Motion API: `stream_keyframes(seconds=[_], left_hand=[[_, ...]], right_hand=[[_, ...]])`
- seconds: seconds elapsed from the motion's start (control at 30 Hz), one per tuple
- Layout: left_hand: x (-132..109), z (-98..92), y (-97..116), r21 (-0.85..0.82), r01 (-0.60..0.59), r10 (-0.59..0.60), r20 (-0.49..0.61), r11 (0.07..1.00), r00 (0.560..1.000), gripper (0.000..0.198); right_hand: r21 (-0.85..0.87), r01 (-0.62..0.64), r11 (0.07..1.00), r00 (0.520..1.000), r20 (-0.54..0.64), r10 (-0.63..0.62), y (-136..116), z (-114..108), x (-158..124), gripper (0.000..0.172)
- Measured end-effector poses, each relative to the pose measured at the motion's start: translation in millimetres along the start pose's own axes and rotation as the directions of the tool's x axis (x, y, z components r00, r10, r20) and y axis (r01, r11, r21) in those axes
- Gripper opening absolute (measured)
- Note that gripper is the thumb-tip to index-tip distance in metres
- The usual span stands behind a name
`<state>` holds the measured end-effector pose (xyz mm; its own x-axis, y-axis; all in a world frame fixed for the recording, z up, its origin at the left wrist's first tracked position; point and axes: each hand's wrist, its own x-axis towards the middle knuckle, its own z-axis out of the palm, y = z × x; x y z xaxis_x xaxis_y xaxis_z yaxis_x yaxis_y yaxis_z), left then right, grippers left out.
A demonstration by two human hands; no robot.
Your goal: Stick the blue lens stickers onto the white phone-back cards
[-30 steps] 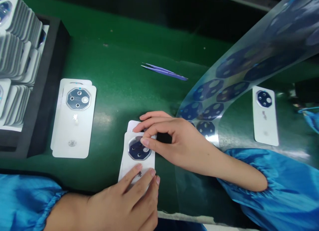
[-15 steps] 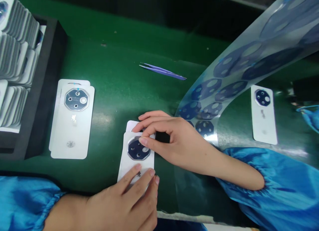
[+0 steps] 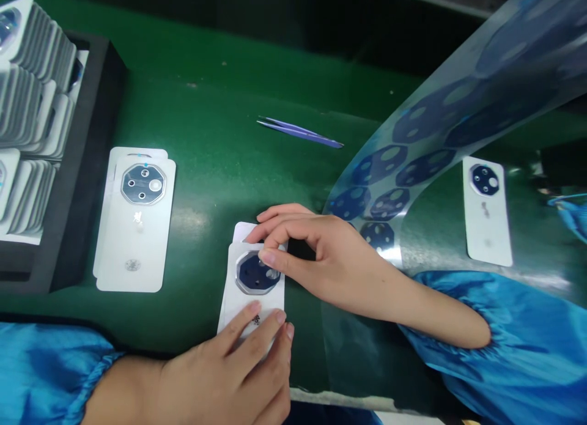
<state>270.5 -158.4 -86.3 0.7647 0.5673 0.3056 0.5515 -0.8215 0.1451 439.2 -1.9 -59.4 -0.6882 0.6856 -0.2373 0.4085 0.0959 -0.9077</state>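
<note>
A white backing card (image 3: 236, 306) lies on top of a second card (image 3: 242, 232), carrying an octagonal lens piece with a dark blue film (image 3: 252, 275) and a silver rim. My right hand (image 3: 321, 257) reaches over it, thumb and forefinger pinching the film's upper edge. The fingers hide part of the octagon. My left hand (image 3: 229, 367) rests on the card's lower end, its spread fingertips pressing it against the green mat (image 3: 206, 101).
A clear sheet of dark octagonal films (image 3: 413, 150) curves up at right. Purple tweezers (image 3: 300, 133) lie beyond my hands. Two more lens cards (image 3: 135, 260) (image 3: 487, 229) lie nearby. A black foam tray (image 3: 77, 162) holds several stacked cards at upper left.
My right thumb has shifted slightly across the octagon, and the dark film appears moved on its silver rim. My left hand has stayed in place.
</note>
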Motion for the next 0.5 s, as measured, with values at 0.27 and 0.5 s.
stream_keyframes(seconds=[0.27, 0.5], left_hand=[[2.2, 0.4, -0.7, -0.007, -0.008, 0.008, 0.004, 1.000, 1.000, 0.027], [1.6, 0.0, 0.2, -0.004, -0.010, 0.010, 0.014, 1.000, 1.000, 0.026]], right_hand=[[-0.044, 0.072, 0.996, 0.997, 0.003, -0.072, 2.8, 1.6, -0.4, 0.016], [-0.058, 0.080, 0.995, 0.997, -0.001, -0.081, 2.9, 2.5, -0.5, 0.016]])
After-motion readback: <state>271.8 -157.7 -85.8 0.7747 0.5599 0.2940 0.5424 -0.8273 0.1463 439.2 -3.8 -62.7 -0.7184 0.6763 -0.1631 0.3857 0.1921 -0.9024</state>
